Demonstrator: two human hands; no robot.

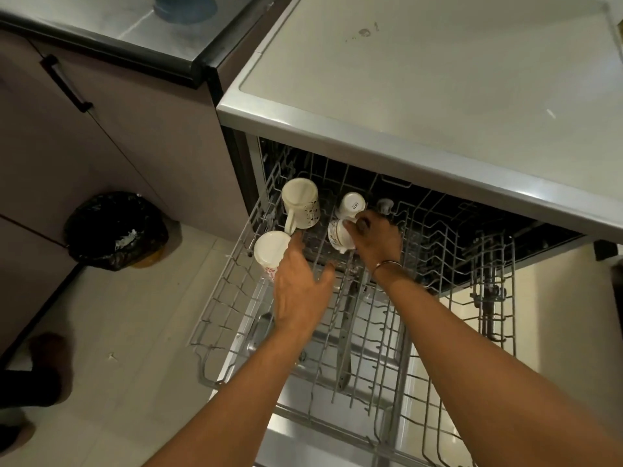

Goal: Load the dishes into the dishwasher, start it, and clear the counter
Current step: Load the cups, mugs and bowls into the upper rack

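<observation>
From the head camera, the upper rack (421, 230) of the dishwasher is pulled out over the open door, and four cups sit bottom-up in its left half so that water can drain off them. A tall mug (301, 203) stands near the rack's far left corner, with a second mug (269, 252) just in front of it along the left edge. Toward the middle, a small cup (351, 204) rests at the back and a patterned cup (339, 234) lies just in front of it, close enough that they may be touching.

The right hand (376, 239) is curled over the patterned cup, fingers closed around its side, seemingly seating it between the tines. The left hand (300, 291) hovers with fingers spread and loose, holding nothing; its fingertips reach toward the gap between the second mug and the patterned cup, perhaps to steady a neighbour or guide the cup down.

The right half of the rack is bare wire, so there is room for more. The pale surface (438, 79) above the dishwasher shows no dishes in the part visible. Loading looks to be at an early stage.
</observation>
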